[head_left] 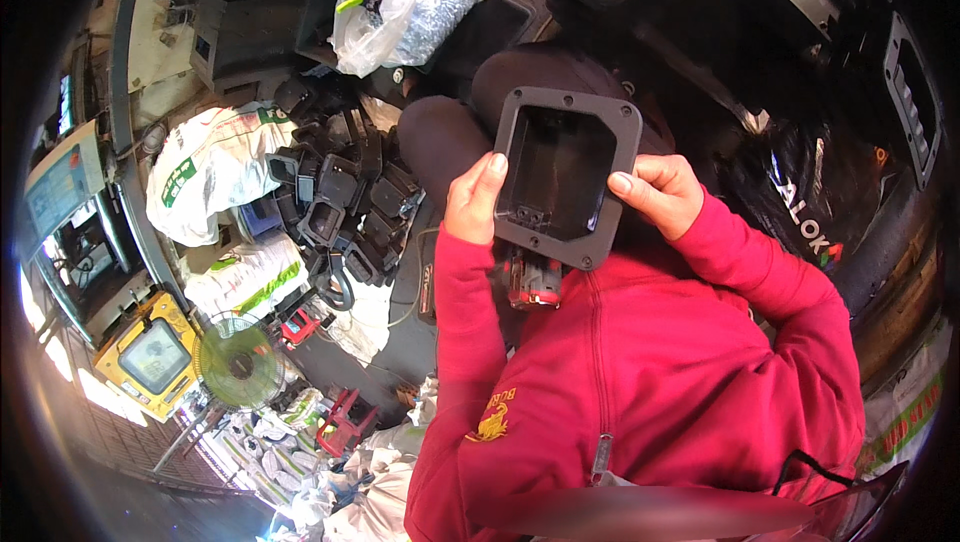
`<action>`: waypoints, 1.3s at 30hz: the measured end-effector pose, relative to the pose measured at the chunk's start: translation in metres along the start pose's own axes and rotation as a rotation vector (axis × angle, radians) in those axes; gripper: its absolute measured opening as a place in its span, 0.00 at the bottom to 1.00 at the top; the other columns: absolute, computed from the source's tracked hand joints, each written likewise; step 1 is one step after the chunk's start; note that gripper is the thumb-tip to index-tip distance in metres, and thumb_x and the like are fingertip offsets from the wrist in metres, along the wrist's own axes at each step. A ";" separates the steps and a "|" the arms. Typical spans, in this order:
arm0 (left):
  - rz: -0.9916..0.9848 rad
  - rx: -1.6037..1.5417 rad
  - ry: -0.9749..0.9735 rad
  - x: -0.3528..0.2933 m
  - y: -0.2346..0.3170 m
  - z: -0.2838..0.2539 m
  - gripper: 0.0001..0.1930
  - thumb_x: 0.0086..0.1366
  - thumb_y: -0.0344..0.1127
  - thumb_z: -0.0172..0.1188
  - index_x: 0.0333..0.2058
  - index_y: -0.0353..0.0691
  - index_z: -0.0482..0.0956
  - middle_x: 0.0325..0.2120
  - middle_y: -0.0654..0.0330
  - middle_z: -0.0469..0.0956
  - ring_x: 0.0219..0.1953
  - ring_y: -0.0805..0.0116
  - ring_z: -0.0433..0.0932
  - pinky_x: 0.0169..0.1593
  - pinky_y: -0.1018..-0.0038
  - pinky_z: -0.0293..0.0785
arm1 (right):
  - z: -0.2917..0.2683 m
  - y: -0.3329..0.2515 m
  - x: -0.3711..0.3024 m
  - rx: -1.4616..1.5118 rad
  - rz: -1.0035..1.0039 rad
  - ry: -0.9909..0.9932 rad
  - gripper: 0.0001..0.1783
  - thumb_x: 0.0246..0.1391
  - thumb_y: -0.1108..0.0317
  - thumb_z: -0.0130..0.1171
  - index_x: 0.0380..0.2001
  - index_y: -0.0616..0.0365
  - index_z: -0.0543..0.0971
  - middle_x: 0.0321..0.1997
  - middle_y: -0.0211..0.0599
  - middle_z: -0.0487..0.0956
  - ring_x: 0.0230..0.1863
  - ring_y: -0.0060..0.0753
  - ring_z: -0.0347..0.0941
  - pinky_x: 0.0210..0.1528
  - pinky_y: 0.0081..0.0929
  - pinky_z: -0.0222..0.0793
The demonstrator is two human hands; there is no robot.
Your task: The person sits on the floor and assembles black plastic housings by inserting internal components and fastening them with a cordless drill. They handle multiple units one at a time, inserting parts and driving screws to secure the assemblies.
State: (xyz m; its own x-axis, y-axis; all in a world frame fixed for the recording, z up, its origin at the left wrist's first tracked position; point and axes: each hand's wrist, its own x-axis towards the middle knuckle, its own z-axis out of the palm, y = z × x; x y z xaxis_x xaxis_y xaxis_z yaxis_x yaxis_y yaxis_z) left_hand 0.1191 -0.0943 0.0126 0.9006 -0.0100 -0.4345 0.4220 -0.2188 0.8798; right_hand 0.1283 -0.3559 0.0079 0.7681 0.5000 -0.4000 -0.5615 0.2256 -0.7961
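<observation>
Black plastic housing (565, 177) held up over lap, both grips closed on it: left hand (472, 200) pinching left flange, right hand (655, 192) pinching right flange. Red-and-black tool (532, 280) resting just below. Heap of similar housings (335, 207) to left. Risk, judged: thin edge pinch could slip, dropping housing onto tool.

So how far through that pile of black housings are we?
Can't count finished ones. In hand: one black rectangular housing, held up by the left hand and right hand at its side edges, hollow side facing the camera. A heap of similar black housings lies to the left; whether those are done is unclear.
</observation>
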 end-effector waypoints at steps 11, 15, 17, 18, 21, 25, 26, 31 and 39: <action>-0.128 0.044 0.092 -0.007 -0.022 -0.051 0.26 0.68 0.45 0.56 0.51 0.24 0.74 0.46 0.59 0.78 0.50 0.71 0.73 0.57 0.76 0.65 | -0.030 0.012 0.015 -0.014 0.167 -0.007 0.22 0.62 0.49 0.55 0.31 0.56 0.84 0.14 0.20 0.67 0.14 0.12 0.54 0.17 0.19 0.47; -0.247 -0.587 -0.131 -0.006 -0.045 -0.092 0.32 0.64 0.49 0.58 0.58 0.28 0.68 0.54 0.56 0.73 0.54 0.67 0.72 0.60 0.73 0.64 | -0.108 0.074 0.046 -0.110 0.008 0.275 0.20 0.59 0.51 0.58 0.38 0.57 0.85 0.29 0.31 0.83 0.33 0.23 0.76 0.39 0.21 0.71; -0.183 -0.461 -0.174 -0.003 -0.058 -0.106 0.34 0.63 0.50 0.59 0.58 0.28 0.67 0.54 0.57 0.73 0.53 0.68 0.73 0.59 0.74 0.64 | -0.154 0.119 0.078 -0.203 0.243 0.448 0.18 0.57 0.53 0.61 0.41 0.56 0.84 0.42 0.32 0.84 0.46 0.25 0.77 0.54 0.24 0.69; -0.147 -0.409 -0.191 0.000 -0.064 -0.112 0.34 0.63 0.51 0.59 0.58 0.29 0.67 0.54 0.57 0.73 0.53 0.68 0.73 0.59 0.74 0.64 | -0.176 0.143 0.088 -0.150 0.289 0.495 0.15 0.55 0.57 0.64 0.40 0.54 0.84 0.41 0.36 0.84 0.47 0.29 0.78 0.52 0.28 0.72; -0.027 -0.277 -0.240 0.002 -0.081 -0.122 0.36 0.61 0.53 0.60 0.59 0.30 0.66 0.54 0.57 0.73 0.53 0.69 0.73 0.58 0.75 0.64 | -0.223 0.208 0.122 -0.536 0.370 0.509 0.16 0.53 0.57 0.64 0.42 0.55 0.84 0.44 0.38 0.83 0.48 0.29 0.77 0.53 0.27 0.71; -0.114 -0.263 -0.169 -0.003 -0.088 -0.127 0.34 0.58 0.49 0.66 0.57 0.31 0.69 0.51 0.58 0.75 0.51 0.69 0.74 0.57 0.72 0.66 | -0.242 0.250 0.147 -0.564 0.126 0.744 0.27 0.53 0.54 0.65 0.52 0.58 0.78 0.49 0.48 0.80 0.52 0.39 0.76 0.58 0.34 0.69; -0.158 -0.282 -0.149 -0.003 -0.087 -0.128 0.32 0.58 0.45 0.67 0.56 0.31 0.70 0.50 0.58 0.76 0.51 0.68 0.74 0.57 0.72 0.66 | -0.245 0.250 0.159 -0.601 0.039 0.781 0.27 0.52 0.54 0.65 0.52 0.58 0.78 0.48 0.48 0.80 0.51 0.39 0.76 0.57 0.34 0.69; -0.248 -0.300 -0.080 -0.007 -0.074 -0.117 0.31 0.56 0.44 0.69 0.54 0.31 0.72 0.47 0.59 0.78 0.49 0.70 0.75 0.55 0.72 0.69 | -0.255 0.221 0.229 -0.827 0.071 0.827 0.26 0.52 0.54 0.66 0.50 0.57 0.78 0.46 0.45 0.80 0.47 0.37 0.76 0.52 0.33 0.70; -0.284 -0.325 -0.047 -0.003 -0.046 -0.101 0.27 0.55 0.39 0.70 0.51 0.31 0.74 0.42 0.60 0.80 0.43 0.71 0.78 0.51 0.73 0.71 | -0.258 0.203 0.282 -1.021 0.277 0.744 0.25 0.51 0.55 0.67 0.48 0.57 0.78 0.41 0.41 0.80 0.41 0.34 0.76 0.44 0.31 0.71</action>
State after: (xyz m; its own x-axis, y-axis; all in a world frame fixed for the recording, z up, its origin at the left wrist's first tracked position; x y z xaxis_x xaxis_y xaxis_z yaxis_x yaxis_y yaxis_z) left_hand 0.1073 0.0142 -0.0067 0.7416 -0.0395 -0.6697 0.6698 0.0997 0.7358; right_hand 0.3102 -0.3848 -0.3840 0.8356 -0.2301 -0.4988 -0.4940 -0.7119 -0.4992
